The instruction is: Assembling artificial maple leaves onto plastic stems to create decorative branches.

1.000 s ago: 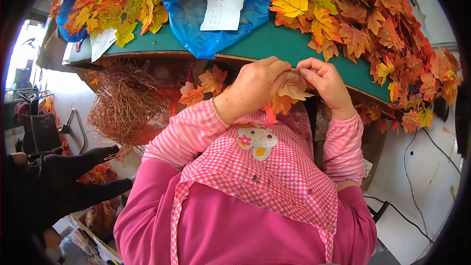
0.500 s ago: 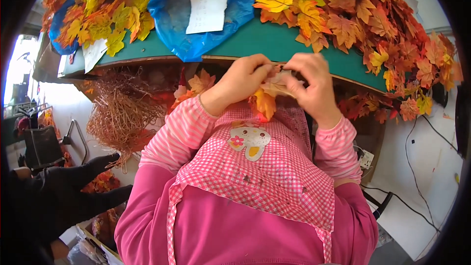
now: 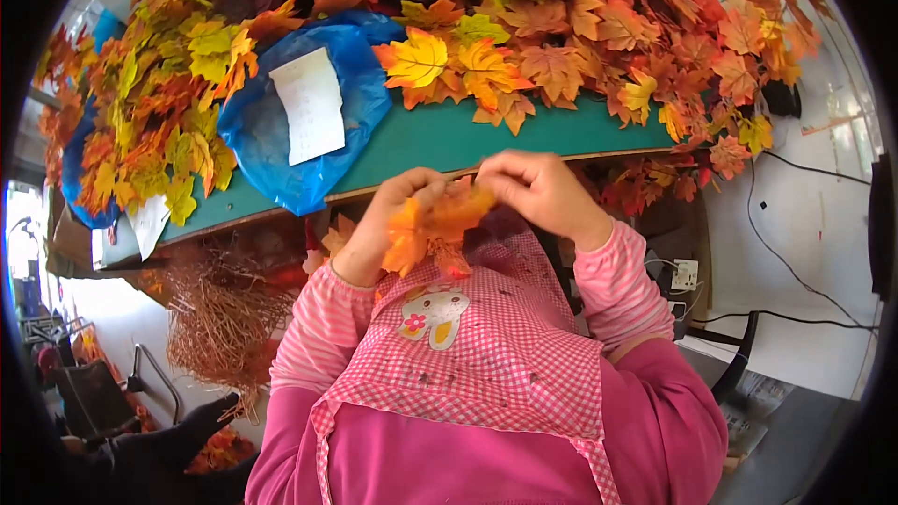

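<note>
Both hands meet just below the front edge of a green table (image 3: 524, 136). My left hand (image 3: 388, 224) and my right hand (image 3: 538, 192) together pinch a small bunch of orange fabric maple leaves (image 3: 430, 224), which hangs down over my pink checked apron (image 3: 477, 355). A large heap of orange, yellow and red fabric leaves (image 3: 580, 37) covers the table behind the hands.
A blue plastic bag (image 3: 271, 140) with a white paper slip (image 3: 309, 103) lies on the table to the left. A bundle of dry straw (image 3: 220, 318) hangs under the table at left. Black cables (image 3: 786, 252) and a wall socket (image 3: 685, 274) are at right.
The view has tilted, so the table and leaf heap sit lower in the picture. My hands stay together on the leaves, now more in front of the table edge.
</note>
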### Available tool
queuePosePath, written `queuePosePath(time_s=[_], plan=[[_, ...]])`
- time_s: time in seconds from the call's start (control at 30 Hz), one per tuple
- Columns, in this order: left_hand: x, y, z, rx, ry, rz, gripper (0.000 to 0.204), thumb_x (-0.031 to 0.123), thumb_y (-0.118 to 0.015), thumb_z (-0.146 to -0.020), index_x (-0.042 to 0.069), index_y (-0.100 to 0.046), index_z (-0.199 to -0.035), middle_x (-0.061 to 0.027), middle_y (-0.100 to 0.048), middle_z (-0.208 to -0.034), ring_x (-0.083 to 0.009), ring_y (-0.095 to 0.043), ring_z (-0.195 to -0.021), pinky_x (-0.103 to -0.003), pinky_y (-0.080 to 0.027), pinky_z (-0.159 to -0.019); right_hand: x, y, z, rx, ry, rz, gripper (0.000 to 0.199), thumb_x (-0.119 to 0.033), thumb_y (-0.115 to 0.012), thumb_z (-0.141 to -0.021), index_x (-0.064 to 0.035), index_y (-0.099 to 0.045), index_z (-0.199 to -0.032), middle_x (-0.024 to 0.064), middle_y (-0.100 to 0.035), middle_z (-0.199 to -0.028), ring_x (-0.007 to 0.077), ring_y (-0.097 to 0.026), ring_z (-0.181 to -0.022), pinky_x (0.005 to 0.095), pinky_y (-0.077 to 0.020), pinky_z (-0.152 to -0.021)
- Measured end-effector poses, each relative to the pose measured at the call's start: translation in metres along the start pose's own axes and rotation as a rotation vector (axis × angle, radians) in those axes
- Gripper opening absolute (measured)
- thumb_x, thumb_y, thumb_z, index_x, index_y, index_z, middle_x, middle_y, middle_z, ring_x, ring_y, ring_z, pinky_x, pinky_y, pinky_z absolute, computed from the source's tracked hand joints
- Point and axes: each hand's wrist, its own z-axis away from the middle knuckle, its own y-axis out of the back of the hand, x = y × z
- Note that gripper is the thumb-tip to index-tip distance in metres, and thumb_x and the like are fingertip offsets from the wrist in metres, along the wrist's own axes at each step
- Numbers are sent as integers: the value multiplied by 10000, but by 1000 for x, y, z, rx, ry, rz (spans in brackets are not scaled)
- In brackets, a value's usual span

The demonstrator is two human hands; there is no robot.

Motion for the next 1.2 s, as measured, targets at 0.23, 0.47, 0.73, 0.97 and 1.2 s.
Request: queuePosePath(time_s=[0.23, 0.47, 0.73, 0.97, 1.2], plan=[[-11, 55, -20, 5, -427, -479, 332, 160, -531, -924, 32, -524, -1230, -124, -587, -1170, -304, -550, -1111, -415, -470, -946, 16, 0, -10, 322, -169, -210, 250, -241, -536, -977, -27, -655, -1027, 17, -664, -931, 81, -596, -806, 224, -462, -725], [-12, 77, -36, -368, -59, 747, 236, 158, -533, -925, 5, -560, -1103, -126, -620, -950, -238, -629, -812, -337, -541, -697, 25, -12, -10, 183, -176, -213, 241, -216, -541, -976, -18, -651, -1061, 24, -672, -949, 93, -603, -814, 225, -460, -726], [5, 70, -27, -322, -161, 541, 172, 104, -617, -883, -34, -592, -982, -137, -605, -923, -256, -643, -787, -401, -567, -769, 23, -26, -13, 139, -139, -194, 227, -200, -545, -973, -17, -654, -1052, 20, -673, -951, 88, -599, -820, 222, -454, -731], [6, 69, -25, -277, -166, 427, 163, 140, -605, -895, -2, -602, -975, -106, -614, -912, -197, -605, -666, -345, -558, -711, 23, -29, -11, 130, -135, -178, 244, -222, -550, -972, -23, -648, -1073, 16, -664, -967, 88, -592, -847, 223, -449, -752], [-1, 20, -5, -144, -102, 150, 321, 155, -585, -939, -58, -531, -1173, -124, -624, -1037, -208, -635, -899, -356, -551, -808, 8, -32, -27, 122, -8, 11, 378, -281, -580, -955, -17, -566, -1226, 82, -595, -1179, 167, -528, -1115, 288, -404, -964]])
